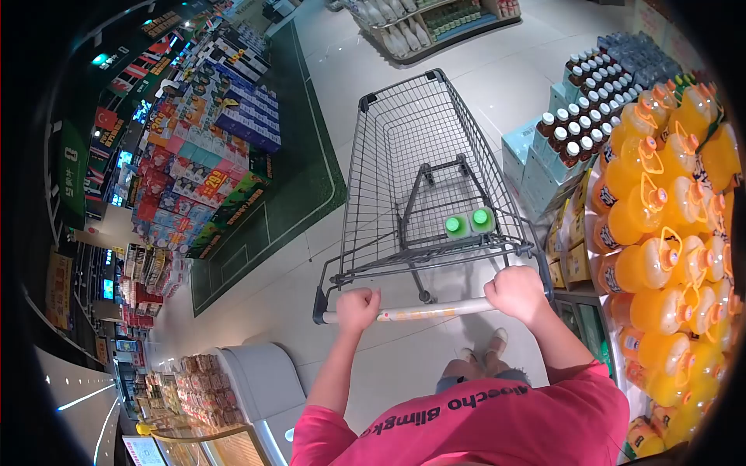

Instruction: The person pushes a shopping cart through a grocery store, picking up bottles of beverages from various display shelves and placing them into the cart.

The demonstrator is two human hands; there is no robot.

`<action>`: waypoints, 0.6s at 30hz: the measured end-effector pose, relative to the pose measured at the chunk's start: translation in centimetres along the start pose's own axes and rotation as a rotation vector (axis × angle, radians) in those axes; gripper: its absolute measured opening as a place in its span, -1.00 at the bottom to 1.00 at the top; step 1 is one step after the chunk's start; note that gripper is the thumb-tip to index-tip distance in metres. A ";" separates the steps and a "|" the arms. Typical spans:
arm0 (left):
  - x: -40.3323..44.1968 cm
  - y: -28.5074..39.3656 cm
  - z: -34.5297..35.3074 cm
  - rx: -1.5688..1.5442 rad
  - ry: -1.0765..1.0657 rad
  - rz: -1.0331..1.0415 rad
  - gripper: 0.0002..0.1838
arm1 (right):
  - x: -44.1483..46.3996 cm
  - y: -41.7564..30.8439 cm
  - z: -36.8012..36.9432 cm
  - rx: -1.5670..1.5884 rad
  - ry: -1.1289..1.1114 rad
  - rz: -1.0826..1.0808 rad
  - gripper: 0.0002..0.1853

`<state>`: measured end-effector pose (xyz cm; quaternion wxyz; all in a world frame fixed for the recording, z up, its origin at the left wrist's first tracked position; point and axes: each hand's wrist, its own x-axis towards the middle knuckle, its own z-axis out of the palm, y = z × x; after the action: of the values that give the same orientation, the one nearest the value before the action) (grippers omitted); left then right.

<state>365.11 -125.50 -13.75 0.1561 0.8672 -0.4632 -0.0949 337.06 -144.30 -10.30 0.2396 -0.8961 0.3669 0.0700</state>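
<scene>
My left hand (359, 308) is wrapped round the left part of the white cart handle (427, 312). Near the handle's right end, my right hand (514, 289) grips it too. Ahead of both hands extends the grey wire shopping cart (396, 147). Inside the basket, at its near right, stand two bottles with green caps, one (456, 226) beside the other (482, 218). The rest of the basket shows bare wire mesh, with the floor visible through it.
Orange drink bottles (660, 256) are stacked close on the right, with white-capped dark bottles (579, 128) beyond. Stacked boxes (210, 147) stand on the left by a green mat (299, 155). A shelf unit (435, 31) is ahead; a white counter (264, 380) is at lower left.
</scene>
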 end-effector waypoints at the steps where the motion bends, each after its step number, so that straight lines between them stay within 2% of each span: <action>1: 0.8 -0.2 0.0 -0.002 0.010 0.008 -0.56 | 0.6 0.0 -0.1 -0.001 -0.005 0.001 -0.59; 8: 6.6 -1.0 -0.5 -0.005 -0.016 0.000 -0.59 | 6.0 -0.7 -1.4 -0.005 -0.008 0.102 -0.56; 18: 15.9 -2.6 -0.4 0.007 -0.012 0.112 -0.60 | 13.3 -1.7 -3.8 -0.019 -0.008 0.289 -0.59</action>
<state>376.01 -137.38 -14.65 0.1551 0.8400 -0.5121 -0.0895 347.60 -153.35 -10.34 0.2203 -0.8359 0.4903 0.1108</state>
